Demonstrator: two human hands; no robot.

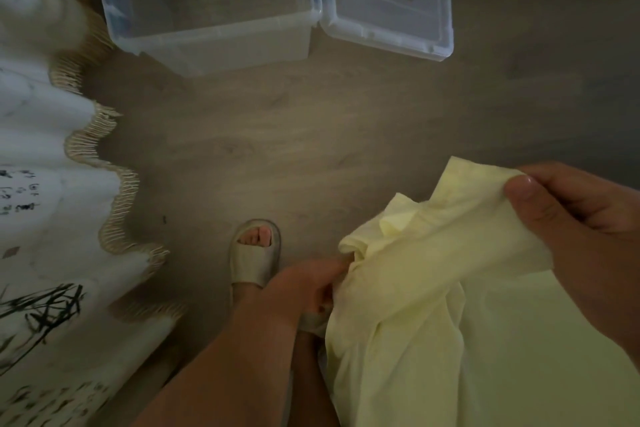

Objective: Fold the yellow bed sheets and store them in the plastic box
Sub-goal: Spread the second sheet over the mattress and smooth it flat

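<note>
- The person stands on the wooden floor (pixel 277 149) beside a fringed white bed cover (pixel 52 156), 1 sandalled foot (pixel 254 253) visible.
- The yellow bed sheet (pixel 433 305) hangs bunched between both hands, off the floor, unfolded.
- Right hand (pixel 581 225): thumb and fingers (pixel 523 187) pinch a raised edge of the sheet.
- Left hand (pixel 308 284): fingers curl into a gathered bunch lower down.
- The plastic box (pixel 207 38) stands open, well apart, apparently holding nothing; its lid (pixel 388 3) lies just beside it.
- Step in hand, as judged: locating edges or corners before the first fold.
- Next move calls for spreading the sheet taut and matching 2 corners.
</note>
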